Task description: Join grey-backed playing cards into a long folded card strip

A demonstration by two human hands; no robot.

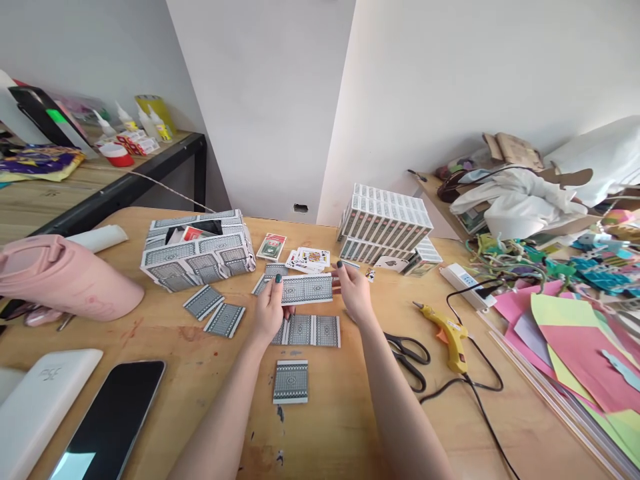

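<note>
Left hand [270, 310] pinching card strip [307, 289] by end, right hand [356, 297] half-curled at other, grip unclear, apparently keeping strip flat; glue gun [454, 343] toward tabletop's [185, 387] right edge, presumably handy.

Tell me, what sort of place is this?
Probably a craft workspace, perhaps in a home or small workshop: a yellow glue gun, black scissors and coloured paper are in view.

1 head-worn camera faces forward and down, close above the table [200, 383].
</note>
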